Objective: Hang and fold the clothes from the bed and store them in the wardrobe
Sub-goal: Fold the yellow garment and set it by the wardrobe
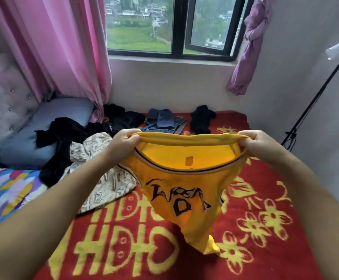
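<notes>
I hold up a yellow sleeveless jersey [182, 199] with black lettering over the bed. My left hand [125, 139] grips one shoulder of it and my right hand [254, 141] grips the other, stretching the neck opening between them. The jersey's lower end droops onto the red blanket [265, 229]. More clothes lie on the bed behind: a beige patterned garment [103, 184], black clothes [63, 138], a blue garment [162, 120] and another black piece [202, 118].
A blue pillow [33, 134] and a tufted headboard [0, 93] are at the left, with a colourful quilt [4, 193] below. Pink curtains [63, 47] hang beside the window [174, 27]. A black stand [310, 104] leans by the right wall.
</notes>
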Available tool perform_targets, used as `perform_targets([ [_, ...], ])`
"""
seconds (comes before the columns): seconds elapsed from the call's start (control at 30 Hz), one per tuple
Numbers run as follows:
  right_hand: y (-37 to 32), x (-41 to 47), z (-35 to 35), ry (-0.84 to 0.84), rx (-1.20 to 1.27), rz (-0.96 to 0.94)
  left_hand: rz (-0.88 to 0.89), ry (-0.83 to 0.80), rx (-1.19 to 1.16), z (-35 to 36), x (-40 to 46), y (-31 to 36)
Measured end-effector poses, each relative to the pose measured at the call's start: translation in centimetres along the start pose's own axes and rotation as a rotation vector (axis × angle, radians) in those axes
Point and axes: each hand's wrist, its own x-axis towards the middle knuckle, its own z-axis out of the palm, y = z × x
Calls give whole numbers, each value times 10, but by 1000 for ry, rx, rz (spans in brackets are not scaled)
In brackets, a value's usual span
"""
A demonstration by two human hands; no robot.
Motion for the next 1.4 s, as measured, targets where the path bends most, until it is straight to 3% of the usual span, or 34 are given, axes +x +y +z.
perform_targets([
  [0.2, -23, -4, -13, -182, 22, -88, -45, -204, 164, -28, 17, 26],
  [0.37, -36, -6, -33, -724, -56, 25, -132, -448, 223, -49, 22, 36],
  [0.47, -40, -8, -44, -859, -80, -19, -193, -615, 170, -61, 22, 37],
  [0.53, -41, -3, -48, -792, -74, -44, -260, -699, 97, -68, 22, 36],
  [0.6, -40, 6, -46, -587, -77, -21, -344, -710, 2, -68, 23, 34],
  [0.73, -35, 26, -21, -62, -304, -25, -459, -478, -208, -45, 23, 38],
  [0.87, -51, 30, 10, 177, -380, -143, -548, -289, -491, 1, 16, 61],
  [0.93, -68, 26, 29, 195, -366, -256, -522, -218, -606, 28, 10, 78],
  [1.03, -95, 15, 55, 91, -247, -361, -446, -155, -767, 57, 6, 100],
  [1.17, -108, 4, 59, -150, -203, -314, -440, -74, -1001, 58, 9, 115],
  [1.23, -106, 3, 56, -203, -228, -344, -417, -88, -1013, 55, 6, 121],
  [1.3, -105, 3, 50, -147, -263, -418, -298, -125, -856, 52, 3, 122],
  [1.4, -106, 5, 33, -112, -286, -424, 162, 35, -132, 34, -3, 113],
])
